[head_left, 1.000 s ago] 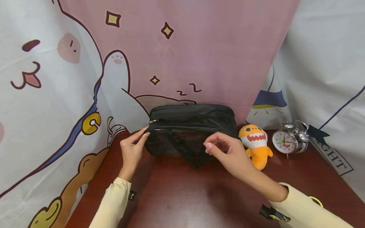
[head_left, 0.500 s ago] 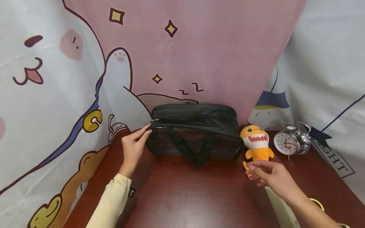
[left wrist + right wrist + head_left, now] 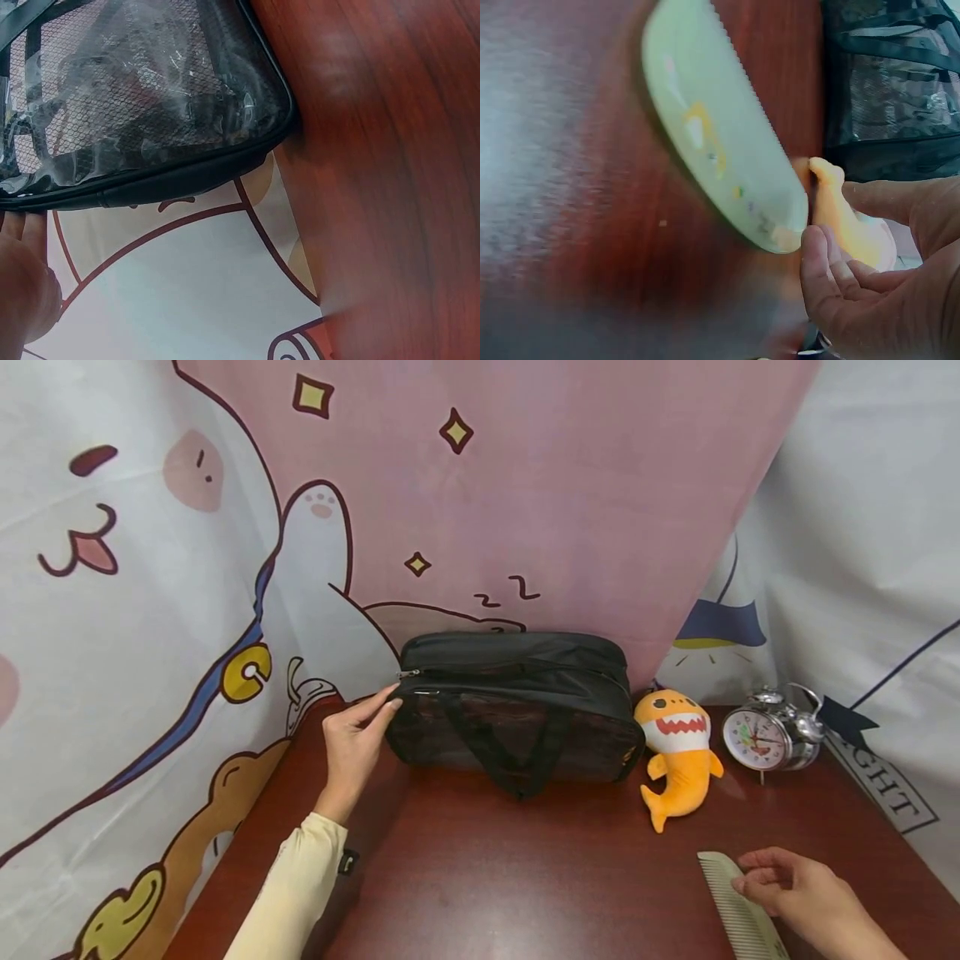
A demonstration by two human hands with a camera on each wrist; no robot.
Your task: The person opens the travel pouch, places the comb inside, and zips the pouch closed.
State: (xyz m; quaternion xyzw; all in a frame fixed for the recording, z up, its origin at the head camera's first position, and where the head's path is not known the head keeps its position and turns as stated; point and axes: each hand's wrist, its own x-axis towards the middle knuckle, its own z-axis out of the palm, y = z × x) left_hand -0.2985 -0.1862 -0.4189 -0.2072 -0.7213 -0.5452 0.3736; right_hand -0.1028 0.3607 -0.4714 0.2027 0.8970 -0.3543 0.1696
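A black bag point(image 3: 517, 727) with see-through sides, a strap handle and a zipper along its top stands on the table against the back cloth. My left hand point(image 3: 352, 743) pinches its upper left corner, just below the zipper pull point(image 3: 408, 674). In the left wrist view, the fingers point(image 3: 22, 240) meet the bag's dark edge. At the lower right lies a pale green comb point(image 3: 738, 910). My right hand point(image 3: 806, 889) hovers beside it, thumb and fingers apart and nothing between them. The right wrist view shows the fingertips point(image 3: 815, 240) close to the comb's rounded end point(image 3: 784, 238).
An orange and white shark plush point(image 3: 681, 760) lies against the bag's right end. Beside it stands a silver twin-bell alarm clock point(image 3: 768, 735). Printed cloth point(image 3: 600, 485) walls in the reddish-brown table point(image 3: 525, 860) at the back and on both sides.
My right hand has moved from in front of the bag, past the plush, to the comb at lower right. My left hand keeps its hold on the bag's corner.
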